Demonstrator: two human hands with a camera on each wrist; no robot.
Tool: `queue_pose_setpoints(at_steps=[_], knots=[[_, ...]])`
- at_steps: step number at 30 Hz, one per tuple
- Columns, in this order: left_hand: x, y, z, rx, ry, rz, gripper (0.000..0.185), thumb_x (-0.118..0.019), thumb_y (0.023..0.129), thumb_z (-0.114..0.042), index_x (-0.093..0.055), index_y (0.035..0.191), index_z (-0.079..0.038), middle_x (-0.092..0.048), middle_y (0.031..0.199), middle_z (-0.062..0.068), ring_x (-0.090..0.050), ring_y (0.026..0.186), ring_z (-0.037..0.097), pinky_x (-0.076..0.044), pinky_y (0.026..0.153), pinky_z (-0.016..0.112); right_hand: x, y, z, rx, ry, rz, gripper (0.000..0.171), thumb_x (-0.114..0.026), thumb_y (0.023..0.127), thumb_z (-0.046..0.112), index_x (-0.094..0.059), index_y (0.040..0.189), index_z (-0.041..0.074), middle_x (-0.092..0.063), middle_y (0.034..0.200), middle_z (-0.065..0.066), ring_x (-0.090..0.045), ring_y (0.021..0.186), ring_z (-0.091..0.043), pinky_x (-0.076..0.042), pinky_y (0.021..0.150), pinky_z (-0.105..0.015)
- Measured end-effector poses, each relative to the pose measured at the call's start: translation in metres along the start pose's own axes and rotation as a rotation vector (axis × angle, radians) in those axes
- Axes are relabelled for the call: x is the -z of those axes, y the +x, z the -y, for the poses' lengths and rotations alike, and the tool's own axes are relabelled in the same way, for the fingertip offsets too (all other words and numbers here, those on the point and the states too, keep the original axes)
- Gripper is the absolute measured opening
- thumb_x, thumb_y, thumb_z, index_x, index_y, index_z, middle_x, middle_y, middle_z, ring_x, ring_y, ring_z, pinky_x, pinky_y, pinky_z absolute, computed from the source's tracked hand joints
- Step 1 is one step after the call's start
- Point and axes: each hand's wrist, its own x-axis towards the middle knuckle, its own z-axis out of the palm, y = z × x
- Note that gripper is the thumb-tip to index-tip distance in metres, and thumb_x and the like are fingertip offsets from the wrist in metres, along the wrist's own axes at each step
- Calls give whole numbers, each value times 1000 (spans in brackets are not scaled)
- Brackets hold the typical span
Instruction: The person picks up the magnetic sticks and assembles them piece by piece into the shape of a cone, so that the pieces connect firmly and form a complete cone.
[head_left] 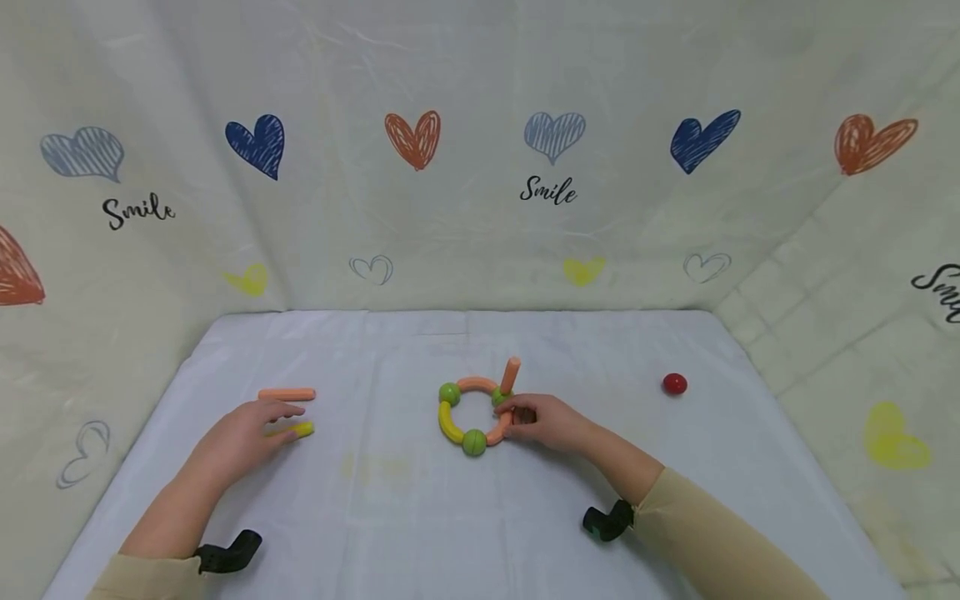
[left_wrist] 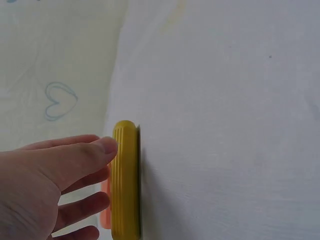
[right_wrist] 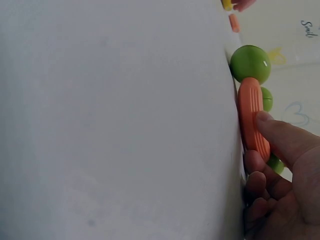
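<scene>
A: Where does the ring [head_left: 449, 423] sit?

B: Mid-table on the white cloth [head_left: 390, 525]: glossy green balls [head_left: 474, 442] joined by curved rods, yellow on the left, orange on the far side and right. A straight orange stick [head_left: 511, 375] juts up from the far-right ball.

A: How would it handle?

B: Light and stiff, I'd judge; it looks like hard plastic. The balls could slip under the fingertips, so take a rod by its ridged side, close to a joint. Lifted by one rod, the joints might give.

A: And the right hand [head_left: 553, 422]?

B: It pinches the curved orange rod [right_wrist: 252, 115] on the ring's right, thumb on the ridges, other fingers curled low by the cloth. Its forearm slants in from the near right.

A: The left hand [head_left: 242, 437]?

B: Fingers loose and parted, thumb at the ridged yellow bar [left_wrist: 125, 185], on the left. Whether the thumb presses or merely brushes it, I can't tell. A straight orange bar [head_left: 287, 394] lies just beyond.
</scene>
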Motion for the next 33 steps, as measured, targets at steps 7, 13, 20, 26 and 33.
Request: queue_pose_setpoints(at_steps=[7, 13, 20, 26, 33], knots=[[-3, 0, 5, 61, 48, 62, 35, -74, 88, -19, -71, 122, -12, -67, 122, 11, -61, 111, 38, -46, 85, 56, 1, 1, -1, 5, -2, 5, 31, -73, 92, 23, -70, 123, 19, -60, 91, 6, -51, 84, -16, -44, 72, -27], [-7, 1, 6, 63, 48, 86, 33, -74, 89, -17, -71, 121, -16, -69, 119, 7, -63, 106, 33, -47, 85, 54, 1, 1, -3, 9, -1, 4, 30, -72, 93, 23, -70, 122, 20, -59, 89, 7, -52, 83, -15, -44, 71, -27], [-5, 0, 3, 50, 47, 86, 36, -74, 89, -15, -69, 124, -13, -69, 116, 8, -63, 104, 33, -47, 84, 54, 0, -1, 0, -4, 25, -2, 31, -74, 91, 25, -70, 121, 20, -61, 91, 7, -52, 84, -15, -44, 72, -27], [-7, 2, -1, 37, 31, 57, 38, -73, 90, -19, -68, 126, -10, -69, 112, 7, -63, 101, 30, -48, 84, 53, 0, -1, 0, -9, 27, -2, 31, -74, 91, 27, -71, 121, 20, -61, 92, 7, -53, 84, -15, -45, 72, -28], [-13, 6, -9, -7, 36, 15, 40, -74, 89, -17, -67, 129, -13, -66, 123, 10, -63, 103, 30, -47, 86, 53, 0, -1, 0, 0, 34, -1, 32, -74, 91, 27, -70, 122, 20, -62, 93, 7, -53, 85, -16, -45, 72, -28]])
